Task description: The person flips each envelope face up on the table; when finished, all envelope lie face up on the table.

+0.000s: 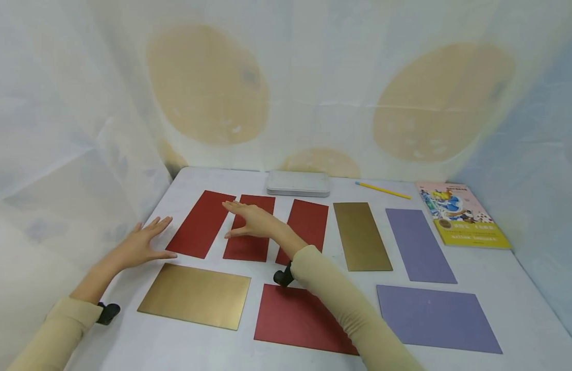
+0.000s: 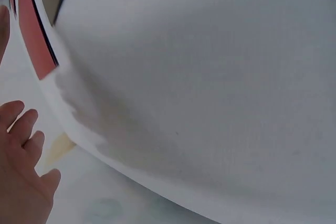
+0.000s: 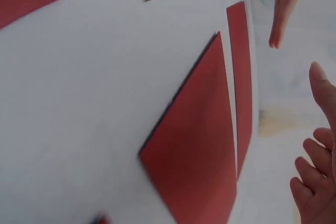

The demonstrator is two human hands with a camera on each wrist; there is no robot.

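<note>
My left hand (image 1: 139, 246) is held with fingers spread, left of the leftmost red rectangular board (image 1: 198, 226) and near the corner of a gold board (image 1: 195, 296). Over the middle red board (image 1: 251, 252) my right hand (image 1: 258, 220) reaches leftward, thumb apart from its straight fingers. Neither hand holds anything. A third red board (image 1: 311, 219) lies just right of the right hand. Below that forearm is a sideways red board (image 1: 290, 319), partly covered by the sleeve. The right wrist view shows both hands, the left one (image 3: 283, 6) at the top.
Farther right lie an upright gold board (image 1: 362, 237) and two purple boards (image 1: 420, 245). Along the back are a grey flat case (image 1: 298, 183), a yellow pencil (image 1: 383, 190) and a book (image 1: 467, 216). Patterned cloth (image 1: 314, 93) hangs around the white table (image 1: 355, 301).
</note>
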